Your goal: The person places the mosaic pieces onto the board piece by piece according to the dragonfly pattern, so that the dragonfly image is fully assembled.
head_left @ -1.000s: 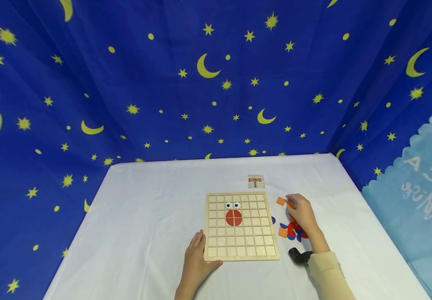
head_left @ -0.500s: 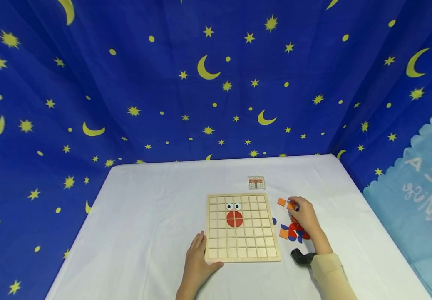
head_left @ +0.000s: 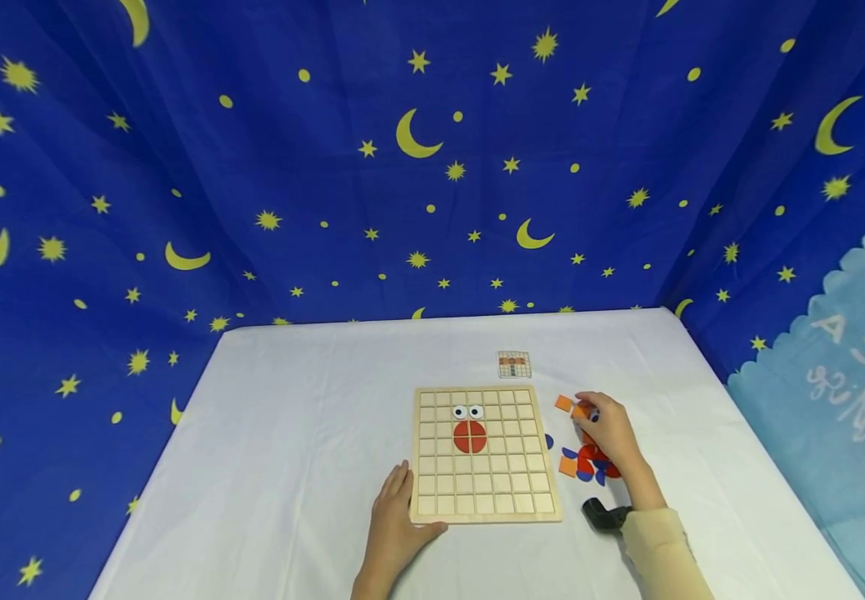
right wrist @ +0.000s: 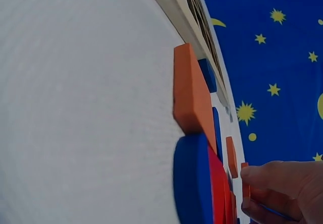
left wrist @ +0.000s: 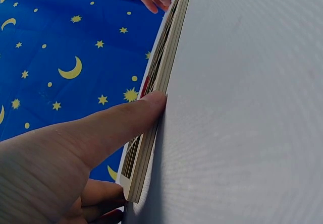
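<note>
A square wooden grid board [head_left: 503,483] lies on the white table, bearing two eye pieces [head_left: 467,412] above a red circle [head_left: 470,437] made of quarter pieces. My left hand [head_left: 395,521] grips its near left corner, the thumb [left wrist: 128,120] against the front edge and the fingers along the left side. To the right of the board, my right hand [head_left: 611,429] pinches an orange square tile [right wrist: 246,187] by its edges, close to the tabletop. Another orange tile [head_left: 563,402] lies just left of it. Part of the pile under the right hand is hidden.
Red and blue rounded pieces [head_left: 587,465] lie heaped near the right wrist, with an orange square [head_left: 567,467] beside them. One blue piece [head_left: 549,442] touches or nearly touches the board's right edge. A small pattern card [head_left: 514,364] lies beyond the board. Star-printed blue cloth [head_left: 432,167] surrounds the table.
The pinched orange tile has shifted slightly left toward the other orange tile, and a blue piece shows behind it. My left hand and the board keep their places; the head view shifted slightly.
</note>
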The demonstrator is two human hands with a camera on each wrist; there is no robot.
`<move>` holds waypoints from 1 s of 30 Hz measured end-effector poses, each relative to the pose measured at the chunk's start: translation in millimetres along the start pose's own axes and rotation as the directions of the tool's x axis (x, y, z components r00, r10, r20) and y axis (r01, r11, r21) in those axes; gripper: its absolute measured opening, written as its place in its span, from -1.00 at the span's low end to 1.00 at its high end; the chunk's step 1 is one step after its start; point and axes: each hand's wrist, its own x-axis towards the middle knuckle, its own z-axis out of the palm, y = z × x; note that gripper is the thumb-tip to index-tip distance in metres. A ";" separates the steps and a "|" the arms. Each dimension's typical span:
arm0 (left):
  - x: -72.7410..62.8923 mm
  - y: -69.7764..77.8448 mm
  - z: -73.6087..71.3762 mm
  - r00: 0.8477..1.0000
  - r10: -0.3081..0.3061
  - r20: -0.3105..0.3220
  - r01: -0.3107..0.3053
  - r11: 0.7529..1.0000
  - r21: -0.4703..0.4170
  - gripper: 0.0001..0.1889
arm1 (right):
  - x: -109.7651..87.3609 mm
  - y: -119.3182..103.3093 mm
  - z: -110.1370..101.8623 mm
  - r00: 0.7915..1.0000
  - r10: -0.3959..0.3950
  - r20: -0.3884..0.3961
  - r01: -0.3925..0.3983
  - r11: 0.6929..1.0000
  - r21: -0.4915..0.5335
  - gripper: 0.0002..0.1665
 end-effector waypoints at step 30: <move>0.0 0.0 -0.7 1.000 0.004 0.001 -0.004 1.000 0.013 0.05 | 3.8 -61.2 17.2 0.967 -0.254 0.005 0.251 0.958 0.136 -0.56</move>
